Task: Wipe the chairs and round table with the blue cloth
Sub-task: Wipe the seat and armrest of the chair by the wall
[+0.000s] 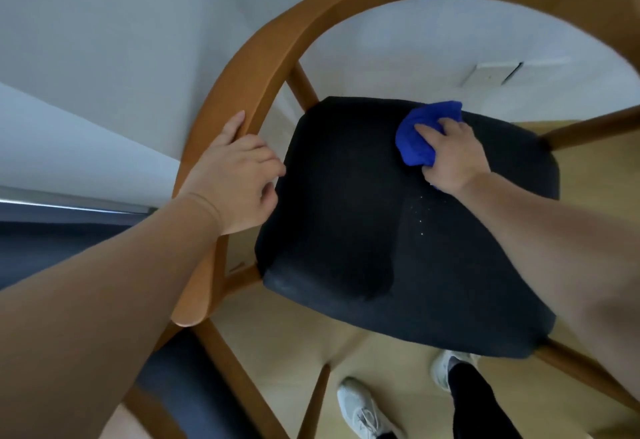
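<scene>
Nearest the camera, two white sneakers [360,411] stand on a light wood floor [277,334], with a black trouser leg [474,400] above the right shoe. Just beyond the feet is the front edge of a wooden chair [221,99] with a curved, one-piece arm and back rail.

Seat [346,231]: dark upholstered pad, squarish with rounded corners. The front strip looks paler and dusty. A scatter of small white specks [420,213] lies right of centre, just nearer than the right hand.

Left hand [235,175]: gripping the curved rail at the seat's left side, thumb along the outer face, fingers curled over the inner edge. The forearm runs in from the lower left.

Right hand [450,154]: closed over the blue cloth [419,134], which is bunched into a wad and pressed on the seat near its far right corner. One finger lies straight across the top of the cloth; the others wrap its near side.

Lower left, under the rail, a dark grey surface [180,386] shows between wooden members; what it belongs to cannot be told.

Beyond the chair, a white wall [104,23] fills the background. A pale rectangular wall plate [491,73] sits on it, seen through the open chair back. Edges of the view are blurred.
</scene>
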Tool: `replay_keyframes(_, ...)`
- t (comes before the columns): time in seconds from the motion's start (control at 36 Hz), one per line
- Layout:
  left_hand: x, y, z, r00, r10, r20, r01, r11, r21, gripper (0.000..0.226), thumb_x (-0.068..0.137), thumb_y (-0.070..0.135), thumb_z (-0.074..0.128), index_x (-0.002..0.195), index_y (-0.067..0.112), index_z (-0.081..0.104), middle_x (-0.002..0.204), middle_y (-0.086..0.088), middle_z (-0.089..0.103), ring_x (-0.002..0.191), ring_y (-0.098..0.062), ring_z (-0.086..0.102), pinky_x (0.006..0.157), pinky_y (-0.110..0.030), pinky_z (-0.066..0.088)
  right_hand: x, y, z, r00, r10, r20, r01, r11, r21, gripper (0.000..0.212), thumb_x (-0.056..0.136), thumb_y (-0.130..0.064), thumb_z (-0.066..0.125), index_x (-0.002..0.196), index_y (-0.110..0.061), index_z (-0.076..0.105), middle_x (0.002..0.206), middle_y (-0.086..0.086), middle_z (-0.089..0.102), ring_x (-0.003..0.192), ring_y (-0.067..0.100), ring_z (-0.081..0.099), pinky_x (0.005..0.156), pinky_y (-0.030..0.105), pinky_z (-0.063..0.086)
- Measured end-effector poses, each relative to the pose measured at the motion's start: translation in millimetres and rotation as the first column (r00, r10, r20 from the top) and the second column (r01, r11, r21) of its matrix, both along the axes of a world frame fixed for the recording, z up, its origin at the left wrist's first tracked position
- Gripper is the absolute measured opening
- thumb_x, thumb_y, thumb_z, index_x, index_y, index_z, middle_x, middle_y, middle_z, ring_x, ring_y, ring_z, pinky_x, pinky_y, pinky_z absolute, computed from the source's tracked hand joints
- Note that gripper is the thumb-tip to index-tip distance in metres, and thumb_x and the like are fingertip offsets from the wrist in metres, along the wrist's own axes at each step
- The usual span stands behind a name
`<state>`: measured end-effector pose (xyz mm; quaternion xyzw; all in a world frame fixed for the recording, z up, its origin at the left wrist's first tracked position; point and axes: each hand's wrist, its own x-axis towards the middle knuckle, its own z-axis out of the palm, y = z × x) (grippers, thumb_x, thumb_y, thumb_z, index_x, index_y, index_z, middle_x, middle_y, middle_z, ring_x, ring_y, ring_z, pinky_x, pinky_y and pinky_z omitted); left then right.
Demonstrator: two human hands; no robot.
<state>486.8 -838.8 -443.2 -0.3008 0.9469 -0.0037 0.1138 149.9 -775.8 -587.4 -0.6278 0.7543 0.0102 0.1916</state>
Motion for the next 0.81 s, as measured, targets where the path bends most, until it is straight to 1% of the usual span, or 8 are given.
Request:
replay_keyframes(0.17,1.1,-2.4,0.0,0.998,-0.013,0.053,0.013,1.000,0.008,0.039,0.085,0.032,0.038,0.099,0.021,0.072,0.099,0.002,0.071,0.105,-0.021,0.059,0.116,-0.052,0.014,39.6,60.9,7.4,1.000,-0.011,0.005,0.011,0.999,0.043,0.079,0.071,-0.022,0.073,0.143,-0.021,0.043,0.141,0.021,0.040,0.123,0.044,0.037,0.100,0.049,0.041)
replay_keyframes(0.28,1.8,-2.1,-0.2,0.998,-0.006,0.057,0.007,1.000,-0.010,0.038,0.085,0.033,0.039,0.100,0.022,0.072,0.098,0.002,0.071,0.105,-0.022,0.060,0.117,-0.051,0.012,75.9,118.6,12.9,0.998,-0.001,0.064,-0.005,0.997,0.080,0.075,0.070,-0.019,0.072,0.141,-0.020,0.046,0.141,0.023,0.041,0.122,0.045,0.038,0.100,0.051,0.040)
replay_keyframes(0.36,1.7,-1.3,0.6,0.998,-0.005,0.068,0.006,1.000,-0.024,0.037,0.085,0.034,0.039,0.100,0.022,0.072,0.098,0.001,0.071,0.105,-0.022,0.060,0.117,-0.050,0.011,105.2,163.7,16.9,0.996,0.009,0.094,-0.014,0.999,0.048,0.075,0.057,-0.012,0.079,0.130,-0.014,0.059,0.130,0.027,0.051,0.111,0.051,0.050,0.091,0.055,0.047)
replay_keyframes(0.44,1.4,-0.8,1.1,0.997,-0.002,0.081,0.004,1.000,-0.024,0.038,0.086,0.034,0.038,0.101,0.023,0.071,0.099,0.001,0.071,0.106,-0.022,0.060,0.117,-0.050,0.010,128.4,204.2,20.8,0.995,0.059,0.077,-0.062,0.997,0.039,0.082,0.041,-0.014,0.087,0.121,-0.015,0.067,0.120,0.024,0.060,0.100,0.050,0.058,0.079,0.054,0.053)
replay_keyframes(0.5,0.6,-0.5,1.4,0.996,0.001,0.094,0.003,0.999,-0.034,0.037,0.087,0.035,0.039,0.102,0.025,0.071,0.100,0.002,0.071,0.107,-0.022,0.060,0.117,-0.050,0.010,137.7,222.9,21.7,0.991,0.109,0.074,-0.113,0.992,0.047,0.085,0.036,-0.016,0.089,0.118,-0.017,0.068,0.117,0.022,0.062,0.097,0.049,0.060,0.077,0.053,0.054)
replay_keyframes(0.58,0.1,0.2,2.0,0.994,0.003,0.111,0.001,0.999,-0.040,0.035,0.087,0.036,0.040,0.100,0.025,0.071,0.099,0.002,0.072,0.106,-0.022,0.060,0.117,-0.050,0.011,143.4,232.2,24.4,0.992,0.108,0.064,-0.112,0.992,0.050,0.086,0.032,-0.019,0.091,0.115,-0.019,0.070,0.114,0.020,0.064,0.095,0.046,0.063,0.074,0.052,0.056)
replay_keyframes(0.69,-0.3,0.3,2.4,0.993,0.000,0.118,0.005,0.999,-0.047,0.035,0.086,0.035,0.039,0.099,0.026,0.071,0.096,0.002,0.072,0.104,-0.022,0.060,0.117,-0.050,0.010,140.4,238.2,30.0,0.979,0.155,0.132,-0.162,0.986,0.047,0.083,0.036,-0.022,0.089,0.117,-0.022,0.068,0.112,0.015,0.064,0.093,0.040,0.064,0.072,0.047,0.057)
replay_keyframes(0.81,-1.0,0.6,3.2,0.994,0.002,0.112,0.003,0.999,-0.044,0.036,0.086,0.035,0.039,0.098,0.025,0.072,0.095,0.002,0.072,0.103,-0.022,0.061,0.117,-0.049,0.009,124.8,234.3,37.3,0.969,0.129,0.211,-0.131,0.991,-0.004,0.076,0.045,-0.019,0.085,0.119,-0.020,0.067,0.114,0.015,0.063,0.096,0.040,0.062,0.073,0.047,0.057)
